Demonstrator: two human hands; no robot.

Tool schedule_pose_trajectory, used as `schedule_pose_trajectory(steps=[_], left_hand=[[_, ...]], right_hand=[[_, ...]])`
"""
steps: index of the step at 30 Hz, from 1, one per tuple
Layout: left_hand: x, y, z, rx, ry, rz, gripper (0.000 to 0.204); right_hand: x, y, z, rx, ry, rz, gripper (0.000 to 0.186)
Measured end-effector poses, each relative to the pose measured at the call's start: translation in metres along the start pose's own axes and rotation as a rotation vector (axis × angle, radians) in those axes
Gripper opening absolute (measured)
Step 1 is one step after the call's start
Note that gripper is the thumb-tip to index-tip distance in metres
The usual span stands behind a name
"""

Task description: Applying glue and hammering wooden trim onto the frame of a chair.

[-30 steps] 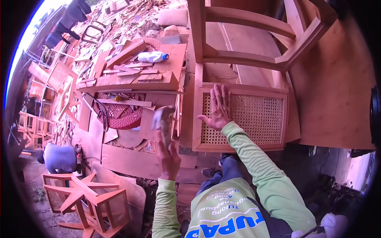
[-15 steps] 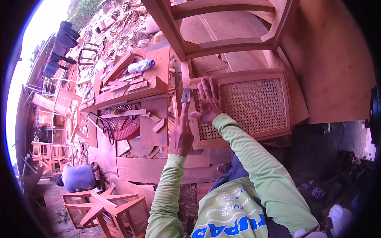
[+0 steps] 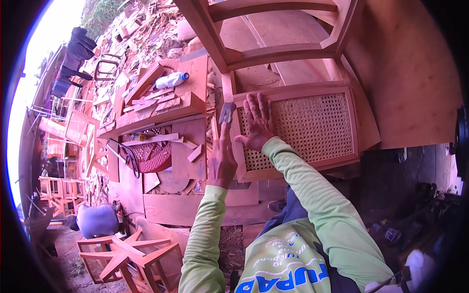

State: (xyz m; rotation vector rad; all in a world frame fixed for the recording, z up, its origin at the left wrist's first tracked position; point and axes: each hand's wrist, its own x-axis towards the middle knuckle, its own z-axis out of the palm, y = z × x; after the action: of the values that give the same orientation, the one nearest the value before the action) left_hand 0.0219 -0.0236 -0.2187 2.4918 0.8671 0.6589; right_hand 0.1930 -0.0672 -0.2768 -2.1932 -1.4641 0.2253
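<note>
A large brown sheet (image 3: 410, 83) fills the right side of the view, curving outward. To its left, a plywood counter (image 3: 298, 36) shows through the open rails of a pale wooden chair frame (image 3: 278, 57), which reaches to the upper edge. At the near end of the chair frame lies a cane panel (image 3: 308, 134) in a wooden border, close in front of the person's body and facing up. Another wooden chair frame with splayed legs (image 3: 129, 252) stands at the lower left, well apart from the panel.

Left of the panel, a thick wooden slab (image 3: 194, 71) carries thin offcuts (image 3: 159, 100), and below it sits a red woven seat (image 3: 157, 163) with strips of wood lying across.

The right hand (image 3: 256, 124) rests palm down on the left part of the cane, its fingers slightly apart and pointing away from the body, the thumb out to the left. The left hand (image 3: 223, 158) is just beside the panel's left border, its fingers closed around a grey-headed tool (image 3: 226, 113), perhaps a hammer, though its handle is hidden in the grip. A white bottle (image 3: 171, 81) with a blue cap lies among the offcuts.
</note>
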Motion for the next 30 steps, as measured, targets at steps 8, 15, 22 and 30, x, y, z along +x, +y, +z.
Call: schedule_pose_trajectory(steps=[8, 15, 22, 30], left_hand=[[0.006, -0.001, -0.008, 0.020, -0.137, -0.062, 0.067], [-0.047, -0.003, -0.016, -0.050, 0.042, 0.032, 0.069], [-0.053, -0.001, -0.019, -0.074, -0.003, -0.030, 0.072], [-0.065, 0.001, -0.027, -0.029, 0.064, 0.021, 0.065]], right_hand=[[0.005, -0.001, -0.005, -0.048, 0.002, 0.004, 0.131], [0.002, -0.009, -0.016, -0.109, -0.209, 0.045, 0.137], [0.003, -0.007, -0.009, -0.110, -0.153, 0.040, 0.141], [0.006, -0.004, -0.007, -0.139, -0.153, 0.038, 0.138]])
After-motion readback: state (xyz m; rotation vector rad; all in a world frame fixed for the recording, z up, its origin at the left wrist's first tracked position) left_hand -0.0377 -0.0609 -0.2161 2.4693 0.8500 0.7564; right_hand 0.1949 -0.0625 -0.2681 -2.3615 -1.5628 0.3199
